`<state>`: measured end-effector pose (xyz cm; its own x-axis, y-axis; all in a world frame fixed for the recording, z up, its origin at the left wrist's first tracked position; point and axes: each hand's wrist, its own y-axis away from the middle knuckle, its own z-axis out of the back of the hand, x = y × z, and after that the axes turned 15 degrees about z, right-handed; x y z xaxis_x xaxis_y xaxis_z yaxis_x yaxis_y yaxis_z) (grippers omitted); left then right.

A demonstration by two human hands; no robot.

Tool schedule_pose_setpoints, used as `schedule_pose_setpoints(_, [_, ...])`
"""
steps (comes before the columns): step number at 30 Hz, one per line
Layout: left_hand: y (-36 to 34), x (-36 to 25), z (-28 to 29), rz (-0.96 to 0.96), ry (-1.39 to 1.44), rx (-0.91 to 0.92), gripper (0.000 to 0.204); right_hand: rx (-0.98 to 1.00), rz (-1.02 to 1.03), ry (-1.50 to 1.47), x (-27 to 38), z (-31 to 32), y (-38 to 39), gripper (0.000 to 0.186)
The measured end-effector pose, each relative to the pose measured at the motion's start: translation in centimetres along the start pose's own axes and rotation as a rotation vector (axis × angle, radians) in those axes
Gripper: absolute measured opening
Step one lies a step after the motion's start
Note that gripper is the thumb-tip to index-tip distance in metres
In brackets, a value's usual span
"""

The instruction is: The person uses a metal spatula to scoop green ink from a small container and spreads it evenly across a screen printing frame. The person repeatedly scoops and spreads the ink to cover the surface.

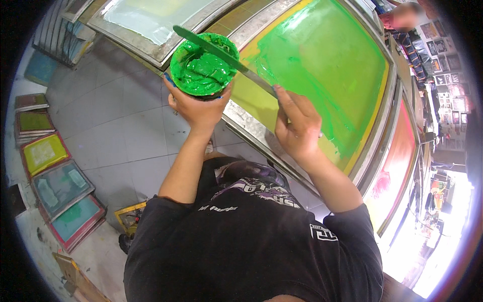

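My left hand (197, 107) is wrapped round a round tub of thick green ink (203, 73), holding it up with its mouth toward me. In my right hand (299, 121) is a long flat spatula (251, 75), gripped at its near end. Its blade lies across the tub's rim, with the tip reaching past the far left side. Close beyond my right hand is a framed printing screen (347, 65), its yellow-green mesh smeared with wet green ink, thickest along the left part.
Another screen with pale ink (151, 20) lies at the upper left, and a pink-red screen (390, 176) at the right. Several small frames (63, 183) lean along the left wall above the tiled floor (115, 126). A person (402, 17) is at the far upper right.
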<state>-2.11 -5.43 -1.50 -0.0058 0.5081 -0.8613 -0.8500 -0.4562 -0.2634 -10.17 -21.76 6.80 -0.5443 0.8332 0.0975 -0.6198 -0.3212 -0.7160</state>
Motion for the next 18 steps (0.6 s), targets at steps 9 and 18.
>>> schedule_pose_setpoints(9, [-0.2,-0.3,0.0,-0.010,0.079,0.032,0.128,0.135,0.023,0.059,0.4,1.8,1.3,0.051])
schedule_pose_setpoints(18, [0.0,-0.5,0.0,-0.070,0.060,-0.052,0.107,0.263,-0.047,0.115,0.9,6.8,4.2,0.051])
